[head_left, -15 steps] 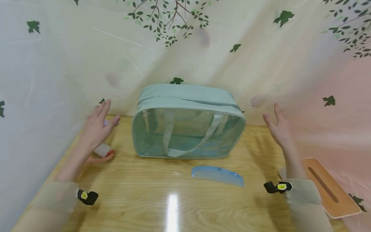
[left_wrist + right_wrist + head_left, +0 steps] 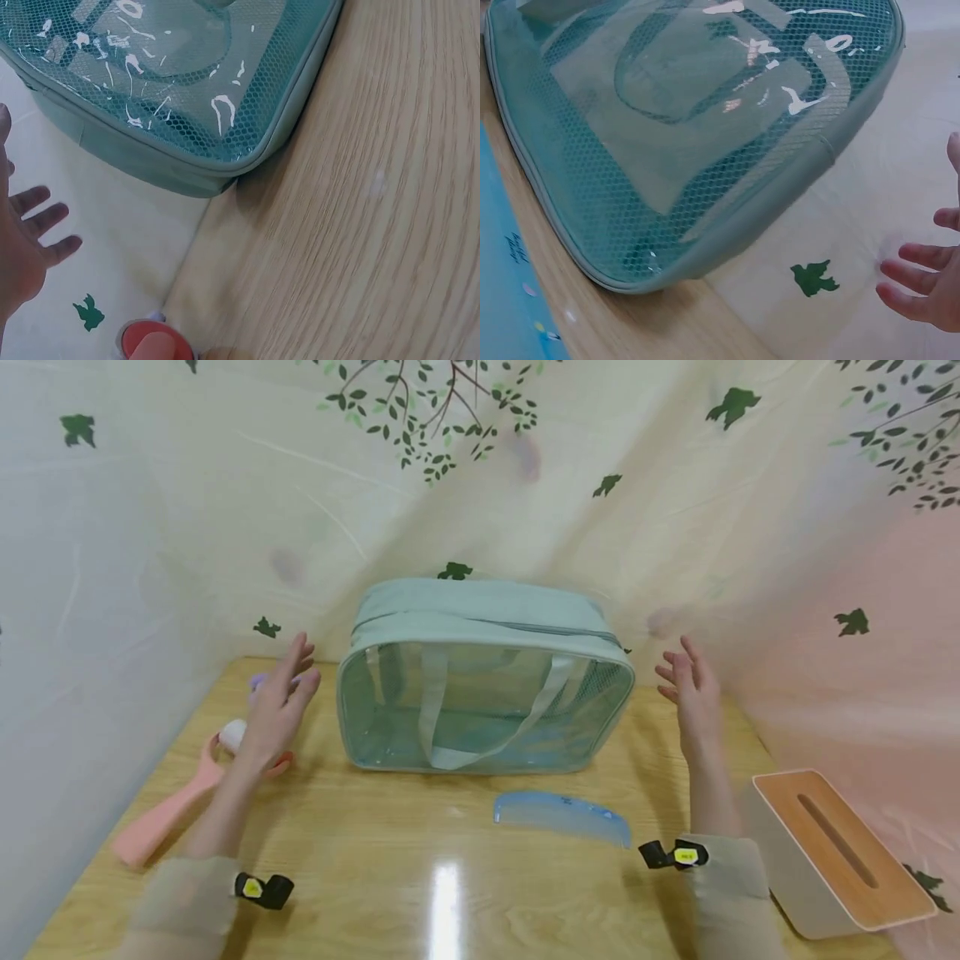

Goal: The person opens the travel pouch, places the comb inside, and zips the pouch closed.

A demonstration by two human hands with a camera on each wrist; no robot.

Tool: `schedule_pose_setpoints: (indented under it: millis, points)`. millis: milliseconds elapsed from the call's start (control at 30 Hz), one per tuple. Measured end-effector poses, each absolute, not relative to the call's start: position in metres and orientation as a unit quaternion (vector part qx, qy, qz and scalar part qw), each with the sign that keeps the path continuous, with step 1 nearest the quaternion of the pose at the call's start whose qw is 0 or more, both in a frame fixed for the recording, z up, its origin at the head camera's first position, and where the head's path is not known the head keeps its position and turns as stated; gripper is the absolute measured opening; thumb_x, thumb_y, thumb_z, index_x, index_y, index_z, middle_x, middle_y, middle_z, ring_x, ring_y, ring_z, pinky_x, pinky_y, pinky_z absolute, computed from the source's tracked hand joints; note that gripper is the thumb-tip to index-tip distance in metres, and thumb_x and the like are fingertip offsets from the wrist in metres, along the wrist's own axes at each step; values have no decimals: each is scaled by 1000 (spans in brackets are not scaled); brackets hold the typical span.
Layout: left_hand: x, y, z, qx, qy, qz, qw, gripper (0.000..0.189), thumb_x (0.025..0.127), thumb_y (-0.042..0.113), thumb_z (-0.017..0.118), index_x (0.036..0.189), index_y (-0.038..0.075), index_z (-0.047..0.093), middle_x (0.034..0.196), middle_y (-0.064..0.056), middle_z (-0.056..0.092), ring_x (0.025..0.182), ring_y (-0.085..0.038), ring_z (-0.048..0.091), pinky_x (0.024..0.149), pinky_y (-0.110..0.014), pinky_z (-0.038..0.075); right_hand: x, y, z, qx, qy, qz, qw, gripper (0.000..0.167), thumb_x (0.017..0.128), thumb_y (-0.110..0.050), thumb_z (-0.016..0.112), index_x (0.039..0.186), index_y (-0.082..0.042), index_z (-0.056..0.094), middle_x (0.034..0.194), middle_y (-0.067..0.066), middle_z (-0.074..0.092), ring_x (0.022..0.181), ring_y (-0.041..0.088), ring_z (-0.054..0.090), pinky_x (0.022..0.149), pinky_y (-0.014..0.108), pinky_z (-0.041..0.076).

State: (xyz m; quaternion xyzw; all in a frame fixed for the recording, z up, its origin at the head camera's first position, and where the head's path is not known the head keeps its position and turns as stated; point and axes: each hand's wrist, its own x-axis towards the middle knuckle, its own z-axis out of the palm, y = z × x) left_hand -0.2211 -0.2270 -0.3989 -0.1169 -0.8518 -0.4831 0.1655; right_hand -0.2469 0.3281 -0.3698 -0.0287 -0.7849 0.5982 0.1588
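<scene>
A: What does the head view give?

B: A clear-fronted mint toiletry bag [image 2: 486,693] stands on the worktop [image 2: 375,877] between the hands, its long axis running side to side. The left hand [image 2: 281,706] is just beside one end, the right hand [image 2: 697,702] just beside the other; neither is plainly nearer. Both have loosely spread fingers and hold nothing.

A: Anything covered there?

B: The left forearm crosses a pink-handled roller [image 2: 168,814]; a purple item [image 2: 257,681] behind that hand is too hidden to name.

A: Left wrist?

B: The hand is cut by the left edge, apart from the bag. A red round end [image 2: 135,331] below is cut off.

A: Right wrist?

B: Fingers enter at the right, apart from the bag; glare breaks up its panel. The blue comb [image 2: 510,300] is cropped, its lettering unreadable.
</scene>
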Motion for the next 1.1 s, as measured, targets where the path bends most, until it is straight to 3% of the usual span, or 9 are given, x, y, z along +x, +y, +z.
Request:
schedule_pose_setpoints:
  millis: [167, 267, 367, 600, 733, 833, 900, 967, 1100]
  points:
    - [-217, -219, -406, -149, -827, -523, 142, 56, 114, 26, 37, 165, 34, 17, 167, -13, 35, 149, -39, 39, 117, -16, 38, -245, 321, -380, 28, -729, 670, 142, 60, 109, -41, 48, 161, -16, 33, 133, -3, 61, 114, 7, 67, 90, 16, 59]
    - [-217, -216, -409, -178, -813, -536, 140, 54, 114, 20, 32, 165, 34, 18, 166, -14, 36, 147, -39, 40, 108, -3, 35, -244, 318, -384, 58, -729, 670, 125, 57, 109, -39, 47, 160, -15, 36, 132, -5, 62, 112, 6, 67, 89, 16, 59]
    - [-217, -214, -407, -198, -805, -542, 135, 54, 114, 17, 29, 165, 33, 19, 165, -16, 36, 146, -34, 41, 111, -5, 35, -243, 315, -385, 73, -736, 666, 102, 54, 110, -37, 46, 159, -15, 38, 130, -8, 62, 111, 6, 66, 87, 15, 59]
    - [-213, -213, -402, -220, -794, -557, 110, 53, 114, 21, 31, 165, 27, 20, 167, -20, 32, 140, 5, 40, 111, -4, 35, -244, 312, -385, 108, -734, 670, 42, 54, 110, -38, 45, 158, -13, 39, 130, -10, 60, 110, 4, 65, 89, 16, 58]
    - [-211, -217, -403, -220, -812, -536, 69, 61, 112, 21, 43, 166, 30, 17, 169, -18, 30, 149, -13, 37, 115, -10, 37, -245, 310, -386, 118, -750, 651, 1, 45, 109, -41, 46, 147, -16, 50, 129, -13, 60, 113, 1, 62, 89, 17, 57]
    - [-211, -219, -404, -209, -832, -513, 37, 73, 107, 21, 56, 165, 36, 13, 169, -17, 29, 152, -37, 35, 123, -39, 39, -245, 309, -387, 109, -767, 632, -10, 34, 109, -40, 48, 134, -19, 57, 121, -12, 62, 110, 1, 62, 87, 18, 58]
    - [-211, -220, -404, -199, -841, -502, 24, 80, 104, 22, 62, 165, 39, 12, 168, -17, 30, 151, -47, 35, 120, -60, 38, -245, 308, -387, 106, -776, 622, -13, 33, 109, -39, 49, 133, -18, 57, 119, -12, 62, 109, 1, 62, 86, 19, 58]
    - [-212, -220, -404, -192, -848, -494, 18, 82, 102, 25, 66, 164, 41, 14, 168, -16, 31, 149, -51, 35, 115, -70, 37, -245, 308, -386, 103, -784, 612, -19, 40, 109, -40, 49, 140, -16, 55, 124, -14, 62, 111, 1, 62, 86, 19, 58]
    - [-212, -219, -403, -184, -853, -489, 24, 72, 102, 30, 67, 162, 36, 29, 165, -10, 39, 147, -44, 41, 114, -67, 41, -245, 310, -385, 97, -798, 593, -43, 49, 108, -42, 48, 149, -14, 48, 128, -18, 59, 112, -1, 61, 87, 19, 57]
